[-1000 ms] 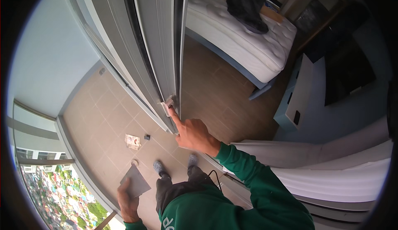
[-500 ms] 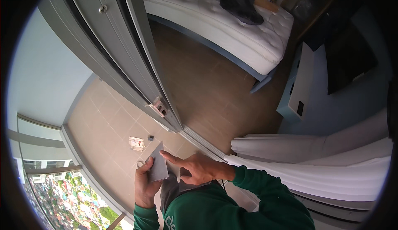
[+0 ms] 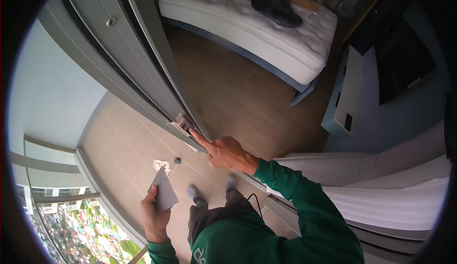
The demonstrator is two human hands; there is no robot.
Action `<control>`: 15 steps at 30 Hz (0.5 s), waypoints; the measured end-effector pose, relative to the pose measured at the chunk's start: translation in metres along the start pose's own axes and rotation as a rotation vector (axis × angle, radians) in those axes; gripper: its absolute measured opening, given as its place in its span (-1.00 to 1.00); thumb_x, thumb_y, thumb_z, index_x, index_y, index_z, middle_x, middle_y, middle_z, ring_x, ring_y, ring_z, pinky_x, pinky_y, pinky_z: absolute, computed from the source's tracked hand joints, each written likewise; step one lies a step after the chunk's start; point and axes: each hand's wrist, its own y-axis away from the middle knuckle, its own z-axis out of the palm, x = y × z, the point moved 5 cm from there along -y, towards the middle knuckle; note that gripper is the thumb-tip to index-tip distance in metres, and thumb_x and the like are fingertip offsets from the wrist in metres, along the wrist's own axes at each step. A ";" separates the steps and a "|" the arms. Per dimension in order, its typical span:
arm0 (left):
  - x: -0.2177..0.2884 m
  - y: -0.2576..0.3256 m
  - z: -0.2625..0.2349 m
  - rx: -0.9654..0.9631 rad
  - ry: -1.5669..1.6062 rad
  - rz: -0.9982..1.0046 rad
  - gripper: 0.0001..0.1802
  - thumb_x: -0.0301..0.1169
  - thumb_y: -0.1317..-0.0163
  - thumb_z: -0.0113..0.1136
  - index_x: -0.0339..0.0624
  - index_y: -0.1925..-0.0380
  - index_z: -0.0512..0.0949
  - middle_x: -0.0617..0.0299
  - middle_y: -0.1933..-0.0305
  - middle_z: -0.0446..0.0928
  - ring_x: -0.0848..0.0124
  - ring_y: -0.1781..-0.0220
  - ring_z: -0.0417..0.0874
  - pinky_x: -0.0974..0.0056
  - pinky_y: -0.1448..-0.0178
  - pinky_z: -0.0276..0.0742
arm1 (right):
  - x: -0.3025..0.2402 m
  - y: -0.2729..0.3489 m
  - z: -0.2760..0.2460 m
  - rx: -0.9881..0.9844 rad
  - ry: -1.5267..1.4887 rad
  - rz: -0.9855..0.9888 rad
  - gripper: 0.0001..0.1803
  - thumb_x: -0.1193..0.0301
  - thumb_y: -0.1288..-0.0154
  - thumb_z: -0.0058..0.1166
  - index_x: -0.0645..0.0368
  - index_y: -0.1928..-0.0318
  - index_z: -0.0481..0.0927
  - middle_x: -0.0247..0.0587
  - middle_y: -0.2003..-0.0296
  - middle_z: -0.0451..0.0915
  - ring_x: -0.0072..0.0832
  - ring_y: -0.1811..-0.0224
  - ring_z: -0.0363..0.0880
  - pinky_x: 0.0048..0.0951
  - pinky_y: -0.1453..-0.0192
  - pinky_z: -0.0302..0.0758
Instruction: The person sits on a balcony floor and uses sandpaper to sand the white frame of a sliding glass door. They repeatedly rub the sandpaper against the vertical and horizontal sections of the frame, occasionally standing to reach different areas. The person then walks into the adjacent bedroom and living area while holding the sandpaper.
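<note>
My left hand point(image 3: 155, 219) is closed on a flat grey sheet point(image 3: 165, 191), thumb on its face, held low over the tiled floor. The sheet looks like paper or sandpaper; I cannot tell which. My right hand point(image 3: 229, 151) reaches up with its index finger stretched out, its other fingers partly curled, and nothing visible in it. That fingertip is at the lower edge of a latch recess point(image 3: 182, 123) in the grey metal sliding door edge point(image 3: 138, 50). Pale strips that look like tape surround the recess.
A printed paper point(image 3: 161, 164) and a small dark block point(image 3: 177, 161) lie on the balcony tiles near my shoes point(image 3: 192, 192). White curtains point(image 3: 362, 188) hang at right. Inside stands a bed point(image 3: 238, 21); a glass railing point(image 3: 52, 169) edges the balcony at left.
My right hand has left the grey sheet and moved up to the latch recess. My left hand, with the sheet, has shifted slightly down and left.
</note>
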 end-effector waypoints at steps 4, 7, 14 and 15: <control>-0.012 0.000 -0.046 -0.037 0.057 -0.040 -0.56 -0.28 -0.43 0.04 -0.32 -0.19 0.43 0.09 -0.05 0.59 0.26 -0.06 0.63 0.21 -0.18 0.53 | 0.004 -0.016 0.006 0.029 -0.030 -0.041 0.09 0.50 0.00 0.11 0.05 -0.56 -0.13 -0.07 0.63 0.58 -0.14 0.66 0.57 -0.12 0.56 0.48; -0.019 0.005 -0.067 0.045 0.075 -0.059 -0.56 -0.26 -0.44 0.02 -0.31 -0.19 0.43 0.11 -0.03 0.59 0.27 -0.04 0.62 0.22 -0.16 0.52 | 0.006 -0.023 0.016 0.038 -0.077 -0.066 0.08 0.49 -0.03 0.10 0.02 -0.56 -0.15 0.00 0.59 0.61 -0.07 0.64 0.59 -0.11 0.53 0.53; -0.022 0.000 -0.073 0.027 0.096 -0.080 -0.59 -0.28 -0.43 0.03 -0.29 -0.16 0.45 0.12 0.00 0.60 0.27 0.00 0.63 0.21 -0.13 0.51 | -0.012 -0.026 0.023 0.121 0.405 -0.069 0.00 0.41 -0.06 0.14 0.28 -0.52 -0.01 -0.06 0.61 0.63 -0.35 0.64 0.63 -0.24 0.59 0.52; -0.021 -0.002 -0.070 0.022 0.094 -0.085 -0.59 -0.28 -0.43 0.04 -0.28 -0.16 0.45 0.12 0.00 0.60 0.27 0.01 0.63 0.21 -0.14 0.51 | -0.018 -0.026 0.025 0.116 0.454 -0.041 -0.02 0.40 -0.06 0.14 0.35 -0.50 0.01 -0.09 0.62 0.63 -0.39 0.64 0.63 -0.28 0.60 0.52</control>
